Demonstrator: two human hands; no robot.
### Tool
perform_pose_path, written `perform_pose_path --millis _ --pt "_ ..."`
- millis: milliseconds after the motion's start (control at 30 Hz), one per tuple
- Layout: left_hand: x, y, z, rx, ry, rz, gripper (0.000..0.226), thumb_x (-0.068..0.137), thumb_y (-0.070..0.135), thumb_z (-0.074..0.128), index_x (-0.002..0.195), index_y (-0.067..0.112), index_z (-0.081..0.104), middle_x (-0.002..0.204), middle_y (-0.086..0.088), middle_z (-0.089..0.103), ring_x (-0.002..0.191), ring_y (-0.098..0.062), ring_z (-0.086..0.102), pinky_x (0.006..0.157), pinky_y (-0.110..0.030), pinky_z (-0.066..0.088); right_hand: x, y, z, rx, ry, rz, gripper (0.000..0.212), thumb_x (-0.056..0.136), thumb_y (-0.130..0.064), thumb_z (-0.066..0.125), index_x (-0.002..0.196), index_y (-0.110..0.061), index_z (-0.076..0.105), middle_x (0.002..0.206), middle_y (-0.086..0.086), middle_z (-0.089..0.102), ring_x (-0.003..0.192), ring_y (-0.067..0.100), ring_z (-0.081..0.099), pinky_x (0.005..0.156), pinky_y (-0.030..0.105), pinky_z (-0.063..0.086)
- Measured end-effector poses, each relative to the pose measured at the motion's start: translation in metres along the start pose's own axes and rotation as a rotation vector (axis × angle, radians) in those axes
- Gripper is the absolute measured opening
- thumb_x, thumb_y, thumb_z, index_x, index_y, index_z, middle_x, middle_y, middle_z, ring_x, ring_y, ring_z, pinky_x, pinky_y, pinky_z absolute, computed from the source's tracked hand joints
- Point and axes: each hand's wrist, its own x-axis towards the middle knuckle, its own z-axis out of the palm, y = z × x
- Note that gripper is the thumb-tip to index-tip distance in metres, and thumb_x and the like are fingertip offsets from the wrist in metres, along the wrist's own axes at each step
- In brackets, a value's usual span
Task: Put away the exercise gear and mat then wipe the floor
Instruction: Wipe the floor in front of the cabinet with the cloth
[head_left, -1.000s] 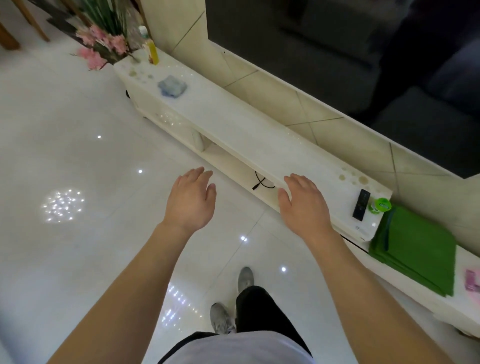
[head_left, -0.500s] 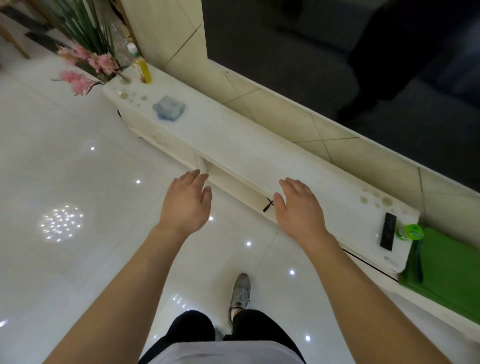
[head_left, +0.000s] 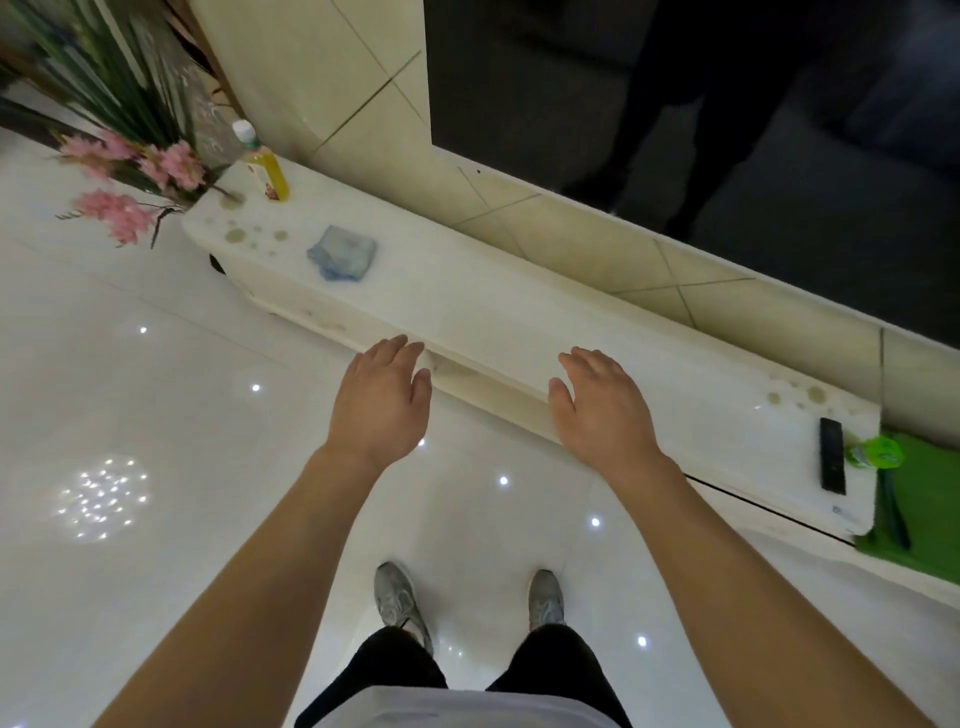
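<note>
Released, empty: left grip, right grip; blue cloth lies well beyond, leftward.

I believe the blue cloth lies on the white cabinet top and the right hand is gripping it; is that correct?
Not quite. The head view shows the blue cloth lying on the white cabinet top, but the right hand is not gripping it: that hand is open, empty and well apart from the cloth.
</note>
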Motion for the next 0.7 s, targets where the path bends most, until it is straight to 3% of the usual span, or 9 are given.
perform_pose_path --millis 233,433,567,700 --pt "0.057 -0.073 -0.033 0.008 -0.018 0.071 0.052 0.096 0.029 0.038 0.138 0.002 0.051 0.14 -0.016 0.055 0.131 -0.033 0.048 0.113 -0.046 0.033 0.043 -0.065 0.024 -0.015 -0.009 0.06 0.062 0.093 -0.042 0.024 0.14 -0.008 0.047 0.147 0.012 0.045 0.139 0.031 0.036 0.117 0.041 0.025" --pt "0.113 -0.111 -0.04 0.043 -0.064 0.11 0.046 0.099 0.026 0.042 0.138 0.003 0.051 0.142 -0.017 0.053 0.132 -0.034 0.046 0.113 -0.047 0.033 0.092 -0.096 0.036 0.0 -0.002 0.086 0.048 0.1 -0.033 0.037 0.137 -0.006 0.05 0.145 0.013 0.047 0.137 0.031 0.038 0.115 0.039 0.024" --pt "0.157 -0.128 -0.04 0.07 -0.088 0.102 0.043 0.1 0.022 0.047 0.14 0.004 0.051 0.144 -0.018 0.051 0.133 -0.034 0.045 0.113 -0.047 0.033 0.138 -0.108 0.048 0.037 0.004 0.09 0.05 0.099 -0.034 0.035 0.136 -0.004 0.051 0.143 0.014 0.049 0.135 0.032 0.04 0.114 0.039 0.027" --pt "0.203 -0.151 -0.036 0.101 -0.112 0.104 0.045 0.097 0.025 0.045 0.135 0.003 0.054 0.136 -0.019 0.057 0.124 -0.037 0.052 0.106 -0.048 0.039 0.191 -0.119 0.062 0.035 -0.04 0.085 0.047 0.101 -0.031 0.039 0.14 -0.006 0.046 0.148 0.012 0.044 0.138 0.028 0.036 0.116 0.037 0.023"
